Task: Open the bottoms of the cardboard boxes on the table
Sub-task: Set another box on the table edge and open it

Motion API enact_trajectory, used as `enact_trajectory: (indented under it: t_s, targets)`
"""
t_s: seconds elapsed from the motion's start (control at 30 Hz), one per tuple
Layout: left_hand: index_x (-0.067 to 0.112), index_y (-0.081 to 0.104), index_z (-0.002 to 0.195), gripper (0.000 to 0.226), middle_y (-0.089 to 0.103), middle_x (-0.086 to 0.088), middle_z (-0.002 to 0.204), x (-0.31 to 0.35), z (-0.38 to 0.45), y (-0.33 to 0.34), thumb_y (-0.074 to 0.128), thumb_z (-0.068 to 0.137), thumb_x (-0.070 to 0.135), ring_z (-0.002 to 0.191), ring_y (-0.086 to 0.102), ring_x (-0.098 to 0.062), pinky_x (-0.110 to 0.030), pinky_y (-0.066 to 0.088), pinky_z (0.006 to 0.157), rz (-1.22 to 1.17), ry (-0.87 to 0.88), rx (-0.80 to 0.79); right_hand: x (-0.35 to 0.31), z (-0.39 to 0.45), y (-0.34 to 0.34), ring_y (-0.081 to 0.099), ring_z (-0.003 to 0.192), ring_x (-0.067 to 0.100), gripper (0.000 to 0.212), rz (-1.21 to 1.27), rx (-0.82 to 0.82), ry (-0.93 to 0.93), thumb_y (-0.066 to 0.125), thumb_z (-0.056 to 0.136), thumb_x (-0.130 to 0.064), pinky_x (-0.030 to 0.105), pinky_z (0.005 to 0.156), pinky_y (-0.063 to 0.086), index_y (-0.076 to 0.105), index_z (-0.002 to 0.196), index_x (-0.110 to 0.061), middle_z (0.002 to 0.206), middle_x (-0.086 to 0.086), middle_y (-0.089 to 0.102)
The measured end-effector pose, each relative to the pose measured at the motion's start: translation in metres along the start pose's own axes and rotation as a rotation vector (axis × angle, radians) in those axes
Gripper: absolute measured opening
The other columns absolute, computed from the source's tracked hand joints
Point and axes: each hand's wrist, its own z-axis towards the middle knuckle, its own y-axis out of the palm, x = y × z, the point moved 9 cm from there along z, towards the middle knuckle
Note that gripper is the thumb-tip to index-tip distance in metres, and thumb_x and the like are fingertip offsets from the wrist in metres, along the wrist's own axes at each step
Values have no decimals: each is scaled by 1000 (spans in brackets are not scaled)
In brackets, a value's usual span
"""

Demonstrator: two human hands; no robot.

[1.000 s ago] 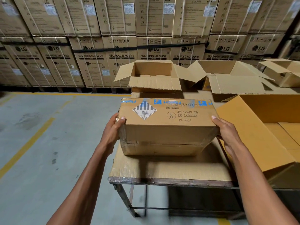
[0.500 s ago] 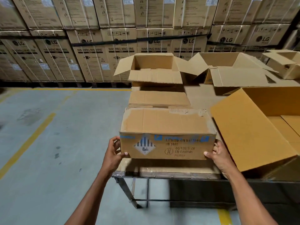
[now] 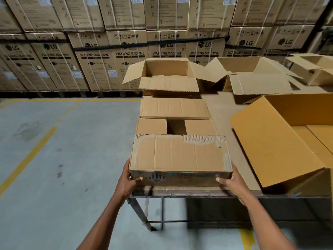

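At the worktop's (image 3: 225,193) near edge, left hand (image 3: 127,181) and right hand (image 3: 232,181) grasp the box (image 3: 180,156) by its ends, its partly opened bottom upward, seemingly for reaching its flaps.

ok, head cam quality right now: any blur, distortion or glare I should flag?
Head view: wide-angle bending, with the stacked washing machine cartons bowing at the frame edges; motion smear low right, on the yellow floor line and the table underside; print on the near face of the held box unreadable; hands fairly sharp; light soft and even, no glare.
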Motion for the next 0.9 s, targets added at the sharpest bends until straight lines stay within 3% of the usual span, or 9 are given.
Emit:
enact_trajectory:
  t_s: [0.1,0.17,0.3,0.37,0.43,0.53,0.63,0.77,0.9]
  targets:
    - [51,9,150,102,28,44,140,30,-4,2,80,81,27,127,38,7,-32,42,107,-13,107,-29,-20,3,-8,46,126,20,91,82,-45,-72,75,82,0,45,111,37,27,152,-32,134,-4,49]
    - [64,15,137,91,33,55,130,50,-6,2,77,73,43,123,41,13,-19,44,99,10,154,-53,-37,4,-11,50,125,22,85,153,-70,-111,71,84,-4,49,110,41,28,153,-32,137,-1,51]
    - [46,21,152,96,30,10,158,68,7,-16,71,71,62,144,31,-20,-46,32,113,148,165,62,-64,12,-20,59,116,19,74,276,-48,-152,69,79,-27,35,98,47,42,148,-24,132,2,61]
    - [28,23,157,90,32,4,159,82,10,-19,73,85,47,145,32,-21,-46,30,115,83,161,95,-72,18,-25,59,116,14,65,308,-10,-181,69,85,-34,32,97,44,46,145,-24,132,0,62]
    - [24,38,152,66,44,13,144,100,9,-23,68,93,32,132,44,-12,-39,36,111,-52,210,116,-75,20,-33,58,121,19,64,388,63,-206,66,86,-46,36,102,43,50,143,-22,132,2,63]
    - [24,70,117,34,71,11,113,116,8,-40,55,98,48,105,64,-11,-33,49,93,-218,263,185,-90,6,-49,63,115,22,66,576,118,-289,57,87,-61,40,100,46,59,134,-15,126,7,68]
    - [14,78,89,67,76,-5,90,128,2,-57,31,102,60,88,67,-19,-33,48,78,-263,273,206,-107,-13,-63,65,95,25,54,710,51,-335,41,98,-53,37,79,51,67,114,-9,106,13,73]
    - [-1,72,68,78,70,-25,74,153,-14,-53,28,104,53,71,64,-33,-30,48,67,-227,353,-98,-124,-31,-65,70,90,40,44,642,-130,-341,39,101,-30,39,80,59,73,94,-4,99,26,72]
    - [1,77,78,55,73,-23,81,141,-20,-19,44,102,37,73,64,-30,-38,50,75,38,262,-418,-131,-45,-37,71,101,37,37,233,-374,-347,65,89,-40,45,90,56,76,103,-7,110,23,73]
